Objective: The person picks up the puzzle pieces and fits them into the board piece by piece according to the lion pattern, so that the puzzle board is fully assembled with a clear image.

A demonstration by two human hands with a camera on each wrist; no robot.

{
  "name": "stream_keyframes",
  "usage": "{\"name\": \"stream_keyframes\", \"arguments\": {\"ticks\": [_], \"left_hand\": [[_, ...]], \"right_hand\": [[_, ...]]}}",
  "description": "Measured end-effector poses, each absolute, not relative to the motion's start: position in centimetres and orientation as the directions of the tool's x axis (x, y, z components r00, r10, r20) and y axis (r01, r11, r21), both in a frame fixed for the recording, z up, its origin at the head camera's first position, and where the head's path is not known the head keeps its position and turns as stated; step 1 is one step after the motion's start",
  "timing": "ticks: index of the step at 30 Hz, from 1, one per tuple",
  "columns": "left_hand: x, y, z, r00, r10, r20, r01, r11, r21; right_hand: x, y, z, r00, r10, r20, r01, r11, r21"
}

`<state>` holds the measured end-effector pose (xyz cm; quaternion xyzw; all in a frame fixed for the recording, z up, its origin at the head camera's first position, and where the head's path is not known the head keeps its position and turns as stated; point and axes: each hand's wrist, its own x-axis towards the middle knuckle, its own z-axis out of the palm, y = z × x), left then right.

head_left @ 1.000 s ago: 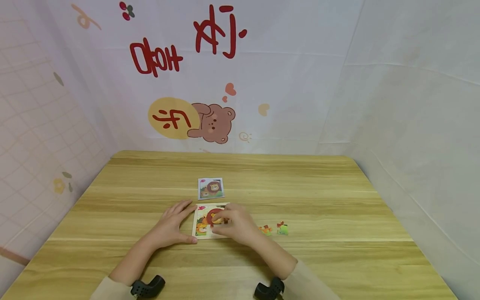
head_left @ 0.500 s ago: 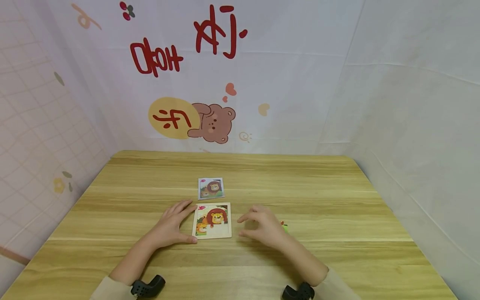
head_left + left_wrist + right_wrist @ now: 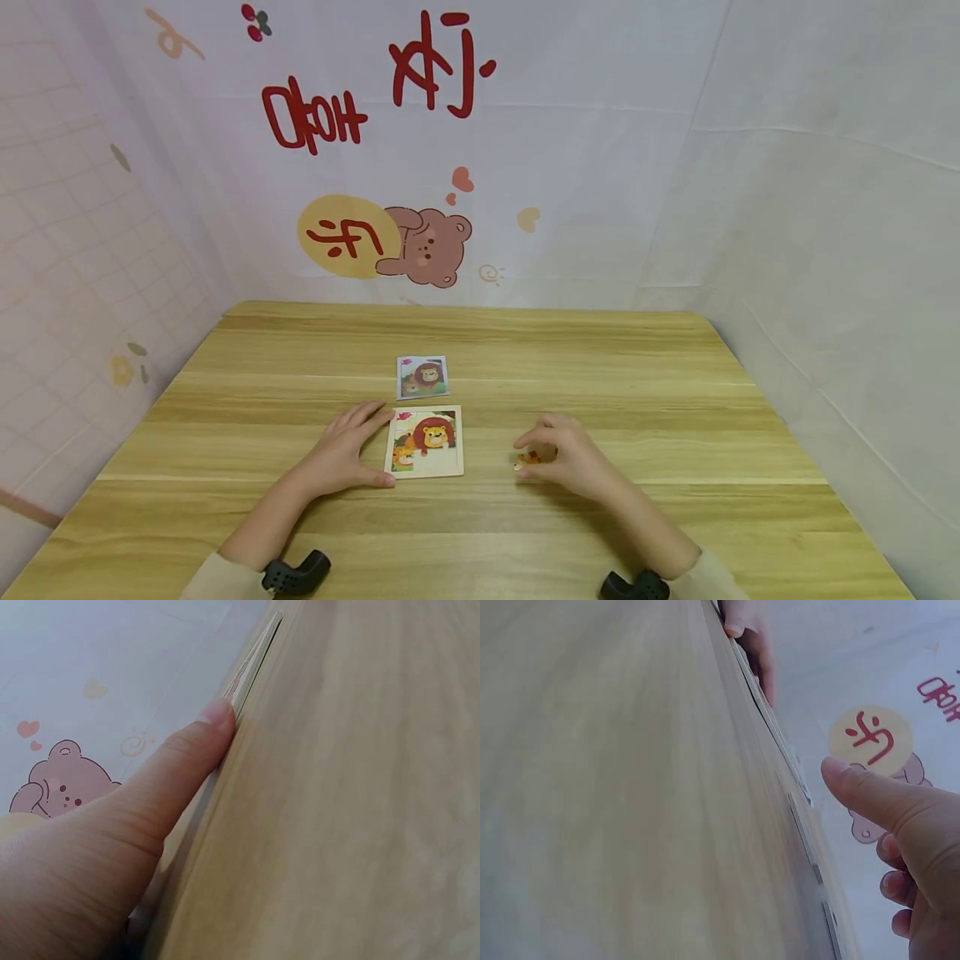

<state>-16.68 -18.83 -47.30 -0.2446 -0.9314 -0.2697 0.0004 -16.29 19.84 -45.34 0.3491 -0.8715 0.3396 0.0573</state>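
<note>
A light-framed jigsaw puzzle board (image 3: pixel 425 475) with a lion picture lies on the table, with pale bare wood showing at its lower right. My left hand (image 3: pixel 345 450) rests at its left side, thumb and fingers spread along the edge; the left wrist view has the thumb (image 3: pixel 180 754) straight against the frame. Over to the right, my right hand (image 3: pixel 566 458) hovers with thumb and fingers apart around an orange puzzle piece (image 3: pixel 530 457). In the right wrist view, two flat puzzle pieces (image 3: pixel 805 838) lie on the table beside the raised thumb. My right hand hides the green piece from the head view.
A printed lion picture card (image 3: pixel 422 377) lies just behind the board. The wooden table (image 3: pixel 480 533) meets a white cloth backdrop (image 3: pixel 600 167) with a bear drawing and red characters. Black wrist cameras (image 3: pixel 296 573) sit on both forearms.
My right hand has left the board and moved right to the loose pieces, over the table. The lion's face piece now shows in the board. My left hand has stayed in place.
</note>
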Motion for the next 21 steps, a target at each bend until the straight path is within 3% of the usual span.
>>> {"name": "stream_keyframes", "arguments": {"ticks": [21], "left_hand": [[-16.7,-18.9,-47.4,-0.881,0.453,0.135,0.455,0.736,0.502]], "right_hand": [[-17.0,22.3,-46.3,-0.798,-0.568,0.203,-0.571,0.603,-0.557]]}}
